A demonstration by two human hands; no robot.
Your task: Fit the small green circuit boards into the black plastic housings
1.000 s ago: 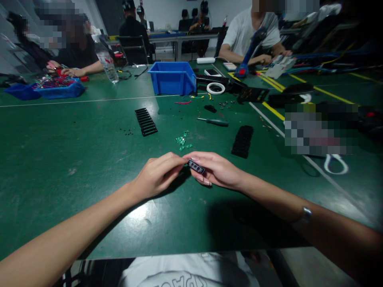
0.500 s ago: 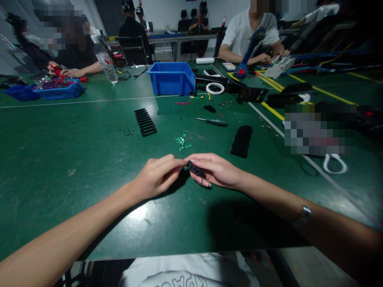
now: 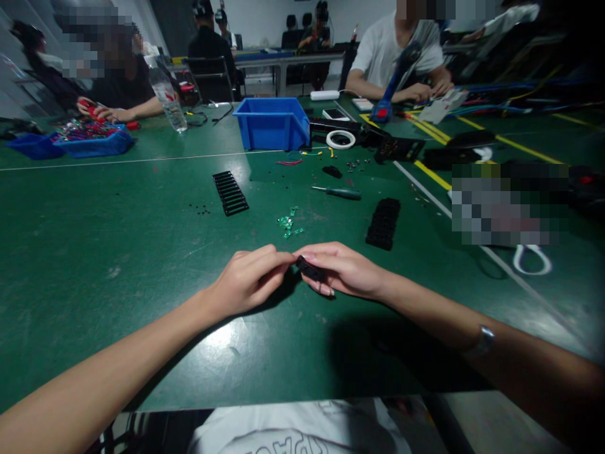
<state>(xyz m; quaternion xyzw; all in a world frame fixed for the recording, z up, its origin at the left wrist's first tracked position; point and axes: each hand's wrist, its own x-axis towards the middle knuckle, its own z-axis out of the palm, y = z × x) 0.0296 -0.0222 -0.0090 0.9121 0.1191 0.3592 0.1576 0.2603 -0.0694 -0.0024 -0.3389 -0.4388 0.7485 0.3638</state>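
Observation:
My right hand (image 3: 338, 268) is closed around a small black plastic part (image 3: 311, 269), held just above the green table. The fingertips of my left hand (image 3: 258, 274) are pinched together at the part's left end; whether a tiny piece is between them cannot be seen. Beyond my hands lies a loose pile of small green pieces (image 3: 287, 222). A black slotted strip of parts (image 3: 230, 193) lies to the left, with several tiny black bits (image 3: 199, 209) beside it. Past my right hand is a block of black parts (image 3: 383, 224).
A screwdriver (image 3: 343, 192) lies behind the green pieces. Farther back stand a blue bin (image 3: 271, 126), a roll of white tape (image 3: 340, 139), a water bottle (image 3: 169, 104) and a blue power tool (image 3: 385, 104). Two people (image 3: 399, 57) work across the table. A white loop (image 3: 532, 260) lies at right.
The black part in my right hand has tilted slightly, its face now darker. Both hands stay in nearly the same place.

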